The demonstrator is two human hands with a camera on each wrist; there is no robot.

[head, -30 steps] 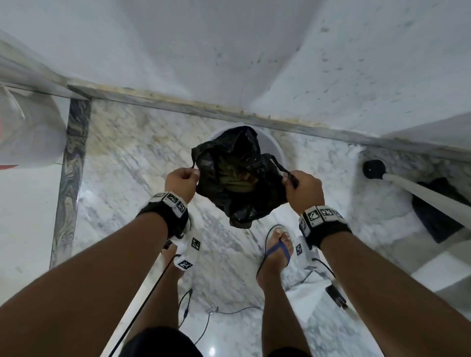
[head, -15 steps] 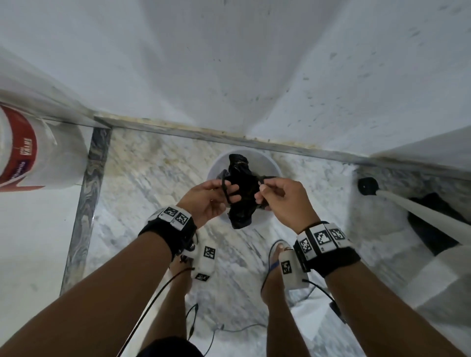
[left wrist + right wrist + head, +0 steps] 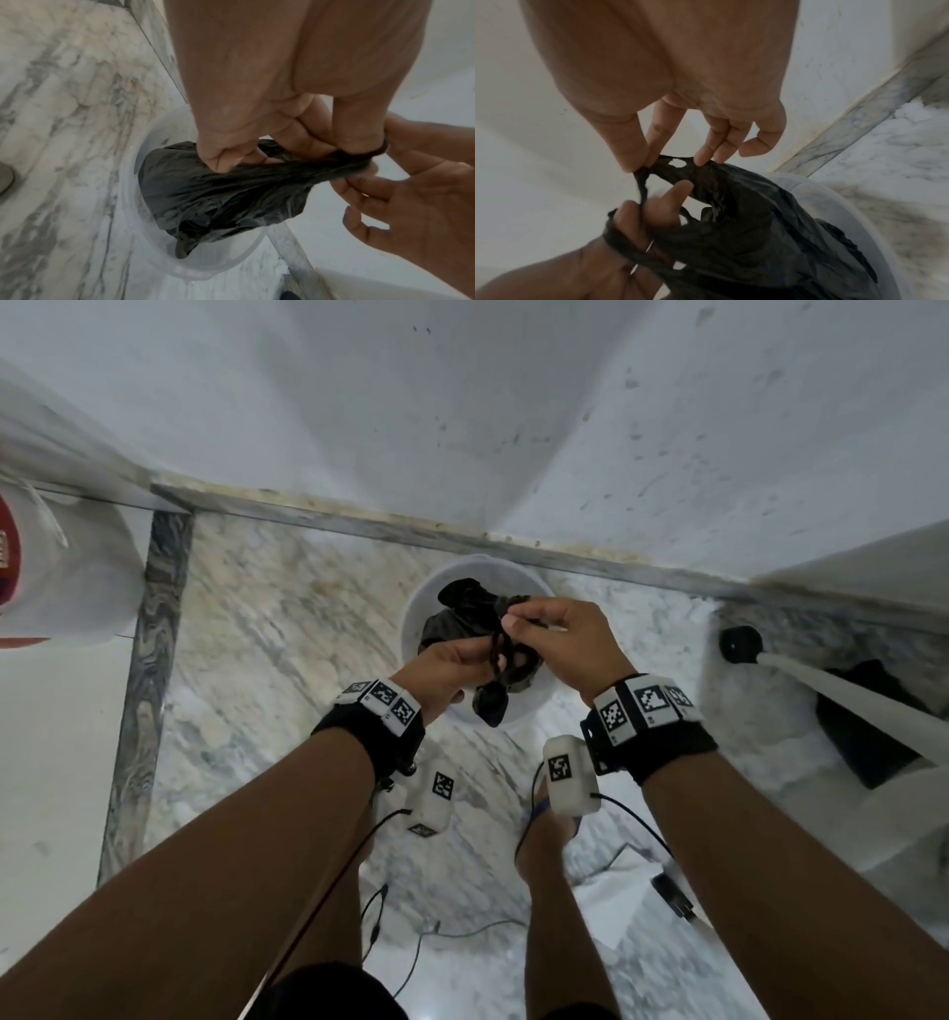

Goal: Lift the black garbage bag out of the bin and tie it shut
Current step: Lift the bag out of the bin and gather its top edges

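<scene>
Black garbage bag [image 3: 475, 629] hung over the open white bin [image 3: 411, 629], held up by both hands approx. above the bin's mouth; bin stood on the marble floor [image 3: 267, 629] at the far side, just in front of the grey skirting strip [image 3: 359, 528] at the foot of the white wall [image 3: 462, 403].

Left hand [image 3: 447, 667] was curled round the bag's gathered top. In the left wrist view its fingers [image 3: 223, 156] were bunched into the plastic, w/ a thin twisted strip of the bag looped round one finger near the thumb side. Bag body sagged below, lower end inside the bin rim [image 3: 154, 253].

Right hand [image 3: 565, 642] sat just right of the left, almost touching it. Thumb & forefinger pinched a torn, stringy end of the bag; right wrist view showed that pinch clearly, fingertips [image 3: 639, 162] narrow on the strip, other fingers loosely bent and resting on the plastic. A small hole showed in the stretched plastic between the fingers. Whether a knot was formed: couldn't tell.

Both wrists wore black bands w/ white marker blocks [image 3: 385, 701], cables trailing down to the floor. Near the person's feet, a blue-strapped sandal [image 3: 539, 806] partly showed under the right wrist unit. At left, a white container w/ red label [image 3: 61, 567]. At right, a white handle w/ black end cap [image 3: 739, 644] leaned across, dark cloth [image 3: 862, 731] beneath it.
</scene>
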